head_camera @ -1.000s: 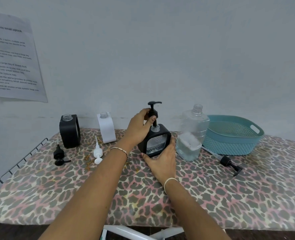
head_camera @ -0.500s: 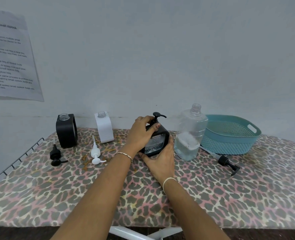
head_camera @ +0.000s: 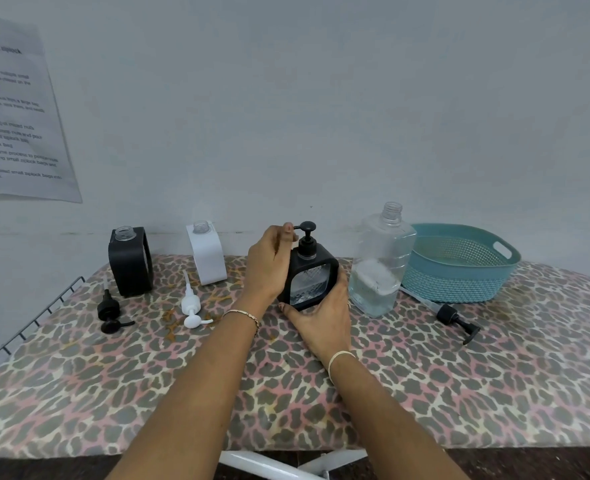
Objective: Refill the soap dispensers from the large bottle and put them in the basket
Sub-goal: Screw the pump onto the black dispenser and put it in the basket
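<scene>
Both hands hold the square black dispenser (head_camera: 309,279)
On the leopard-print cover (head_camera: 113,393), the right hand (head_camera: 323,322) cups its clear-windowed base; the left hand (head_camera: 269,265) clasps its side by the pump. Farther right stand the ribbed clear large bottle (head_camera: 380,268), uncapped, then the perforated teal basket (head_camera: 459,271).

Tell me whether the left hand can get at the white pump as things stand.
Probably yes. The white pump lies in the open just left of the left hand, nothing between them; the hand would first have to release the black dispenser it grips.
</scene>
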